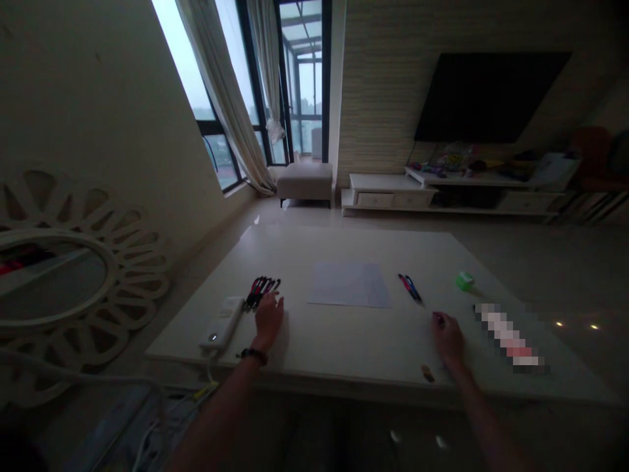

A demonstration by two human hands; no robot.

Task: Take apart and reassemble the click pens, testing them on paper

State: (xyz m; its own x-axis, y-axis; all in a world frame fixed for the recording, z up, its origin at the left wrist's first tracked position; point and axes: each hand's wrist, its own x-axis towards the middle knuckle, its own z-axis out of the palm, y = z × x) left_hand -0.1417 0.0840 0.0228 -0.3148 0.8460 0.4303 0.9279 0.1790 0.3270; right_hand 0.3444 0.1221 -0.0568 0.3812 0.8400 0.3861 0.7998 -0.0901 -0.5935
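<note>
My left hand (268, 319) lies on the pale table (344, 341), fingers stretched toward a bunch of red and black pens (261, 291) just beyond its fingertips; it holds nothing. A dark band circles that wrist. My right hand (447, 337) rests on the table further right, fingers curled loosely downward, with nothing visible in it. Two pens, one red and one blue (410, 288), lie ahead and left of it. A sheet of white paper (349, 284) sits between the hands, further back.
A white power strip (223, 324) lies at the table's left edge, its cable dropping off. A small green object (464, 280) sits at the right. A small brown item (427, 373) lies near the front edge. A TV cabinet (393, 193) and ottoman (304, 181) stand beyond.
</note>
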